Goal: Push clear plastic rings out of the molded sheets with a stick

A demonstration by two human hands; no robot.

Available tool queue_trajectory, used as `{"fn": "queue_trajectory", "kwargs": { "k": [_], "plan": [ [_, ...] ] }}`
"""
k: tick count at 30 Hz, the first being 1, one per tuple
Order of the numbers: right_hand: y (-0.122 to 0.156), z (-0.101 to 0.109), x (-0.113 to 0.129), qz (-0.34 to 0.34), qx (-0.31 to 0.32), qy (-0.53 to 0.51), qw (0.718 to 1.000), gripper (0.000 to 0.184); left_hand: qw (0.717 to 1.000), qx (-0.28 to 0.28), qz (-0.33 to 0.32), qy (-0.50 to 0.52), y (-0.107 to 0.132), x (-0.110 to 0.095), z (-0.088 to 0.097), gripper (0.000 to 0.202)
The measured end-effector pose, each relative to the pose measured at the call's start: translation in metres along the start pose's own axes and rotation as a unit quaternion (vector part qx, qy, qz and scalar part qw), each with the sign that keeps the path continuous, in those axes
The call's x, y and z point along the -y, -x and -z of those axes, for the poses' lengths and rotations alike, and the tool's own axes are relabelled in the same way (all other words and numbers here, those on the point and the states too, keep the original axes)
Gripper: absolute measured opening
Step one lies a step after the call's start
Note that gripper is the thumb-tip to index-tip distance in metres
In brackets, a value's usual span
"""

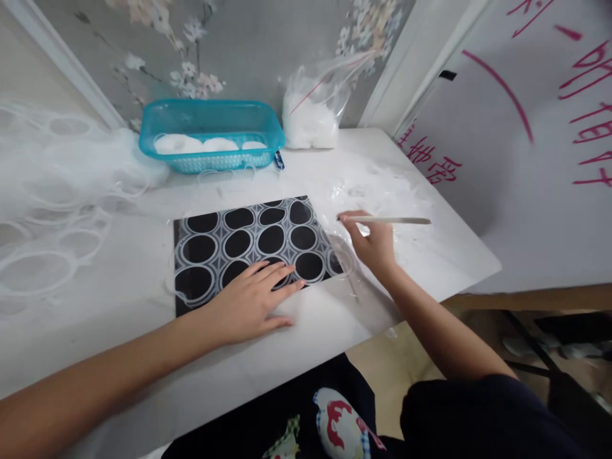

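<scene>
My left hand (253,299) lies flat with fingers spread, on the near edge of a black sheet (239,243). Rows of round black areas ringed in whitish translucent film cover this sheet. My right hand (375,245) pinches a slim, pale, pen-like tool (396,220), its dark tip pointing left, just beyond the sheet's right side. The tool is held nearly level above the table; its exact kind cannot be made out. A clear ring-shaped strip of film (347,260) hangs over the sheet's right corner, close below my right hand.
A blue plastic basket (213,159) holding white round pieces stands at the back, beside a clear bag (313,118) with white contents. Film offcuts with round holes (43,271) pile at left. Crumpled clear scraps (382,188) lie right, near a whiteboard (502,210) with red writing.
</scene>
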State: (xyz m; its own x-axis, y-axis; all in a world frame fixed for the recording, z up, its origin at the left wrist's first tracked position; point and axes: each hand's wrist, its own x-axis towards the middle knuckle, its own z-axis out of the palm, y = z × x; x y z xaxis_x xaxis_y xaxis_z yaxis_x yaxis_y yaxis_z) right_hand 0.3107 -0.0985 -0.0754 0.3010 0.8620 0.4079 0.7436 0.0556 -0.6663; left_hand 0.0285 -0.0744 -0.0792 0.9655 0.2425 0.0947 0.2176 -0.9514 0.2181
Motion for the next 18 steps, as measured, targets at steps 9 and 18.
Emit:
{"fn": "queue_trajectory", "kwargs": {
  "k": [9, 18],
  "plan": [
    [0.019, -0.002, -0.014, -0.108, 0.022, -0.136, 0.984, 0.029, 0.971, -0.149, -0.184, -0.033, -0.048, 0.006, 0.023, 0.015],
    [0.026, -0.012, -0.022, -0.080, 0.091, -0.166, 0.979, 0.026, 0.981, -0.077, -0.159, -0.078, -0.080, 0.015, -0.021, 0.046]
  ]
}}
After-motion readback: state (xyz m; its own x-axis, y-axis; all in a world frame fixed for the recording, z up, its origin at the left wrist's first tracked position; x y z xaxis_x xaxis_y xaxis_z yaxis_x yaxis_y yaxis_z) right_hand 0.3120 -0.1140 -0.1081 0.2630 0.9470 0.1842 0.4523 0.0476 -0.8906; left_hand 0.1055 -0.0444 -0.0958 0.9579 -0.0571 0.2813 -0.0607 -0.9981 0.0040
